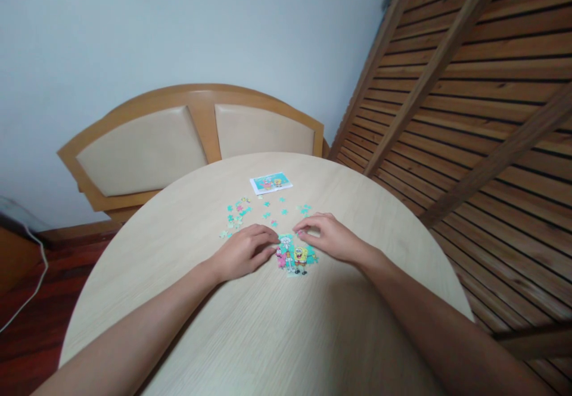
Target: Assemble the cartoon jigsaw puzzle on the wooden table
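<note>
A partly joined jigsaw puzzle [295, 258] lies flat on the table between my hands, showing cartoon figures on a turquoise ground. At its left edge rests my left hand [249, 250], palm down, thumb apart from the fingers, fingertips by the joined pieces. My right hand [333, 238] is over the puzzle's upper right part, thumb and forefinger closed on a small pinkish puzzle piece [301, 233]. Beyond the hands, several loose puzzle pieces [235, 220] lie in a cluster to the left, others around a loose turquoise piece [285, 212] in the middle.
A picture card [271, 183] with the same cartoon figures lies farther back on the round wooden table [286, 336]. Behind the table stands a padded wooden headboard [201, 95] against the wall. Slatted wooden panels [447, 116] lean at the right; a white cable [38, 286] hangs at the left.
</note>
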`<state>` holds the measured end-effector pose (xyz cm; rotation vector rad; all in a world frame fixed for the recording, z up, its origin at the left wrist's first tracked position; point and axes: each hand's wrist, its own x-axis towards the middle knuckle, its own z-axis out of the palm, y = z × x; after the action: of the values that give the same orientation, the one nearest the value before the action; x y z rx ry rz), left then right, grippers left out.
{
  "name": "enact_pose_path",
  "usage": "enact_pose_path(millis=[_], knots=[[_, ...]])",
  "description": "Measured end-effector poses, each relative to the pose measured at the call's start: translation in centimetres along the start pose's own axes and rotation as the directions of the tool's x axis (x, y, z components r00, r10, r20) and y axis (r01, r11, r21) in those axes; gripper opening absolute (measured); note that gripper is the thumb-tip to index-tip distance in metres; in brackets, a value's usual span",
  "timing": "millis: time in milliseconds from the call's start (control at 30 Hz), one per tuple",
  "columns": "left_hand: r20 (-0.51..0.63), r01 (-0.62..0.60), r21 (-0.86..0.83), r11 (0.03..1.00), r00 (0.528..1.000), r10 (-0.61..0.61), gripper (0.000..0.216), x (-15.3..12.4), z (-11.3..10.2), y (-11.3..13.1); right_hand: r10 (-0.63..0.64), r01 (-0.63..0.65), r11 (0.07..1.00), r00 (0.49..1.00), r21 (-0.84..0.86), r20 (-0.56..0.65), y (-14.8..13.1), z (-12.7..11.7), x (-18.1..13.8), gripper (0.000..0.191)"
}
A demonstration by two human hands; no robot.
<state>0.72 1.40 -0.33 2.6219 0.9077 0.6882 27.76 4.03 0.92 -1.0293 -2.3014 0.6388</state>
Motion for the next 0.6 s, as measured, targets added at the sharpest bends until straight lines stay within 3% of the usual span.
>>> enact_pose_path(millis=[133,233,433,600], knots=[[-0.079,0.190,-0.167,0.968,0.976,-0.205,0.018,0.2,0.6,1.2,0.096,-0.081,0.962,0.994,0.262,-0.048,-1.6,1.1,0.2,0.014],[-0.078,0.288,-0.324,0.901,0.941,-0.329,0.019,0.4,1.0,2.0,0.149,-0.142,0.903,0.989,0.407,0.014,-2.4,2.1,0.2,0.019],[-0.054,0.344,-0.535,0.772,0.898,-0.437,0.024,0.7,1.7,2.4,0.178,-0.202,0.842,0.979,0.500,0.096,-2.1,3.4,0.1,0.033],[-0.056,0.334,-0.576,0.746,0.894,-0.444,0.020,0.9,1.8,2.5,0.164,-0.216,0.837,0.976,0.503,0.145,-2.1,3.5,-0.1,0.033]])
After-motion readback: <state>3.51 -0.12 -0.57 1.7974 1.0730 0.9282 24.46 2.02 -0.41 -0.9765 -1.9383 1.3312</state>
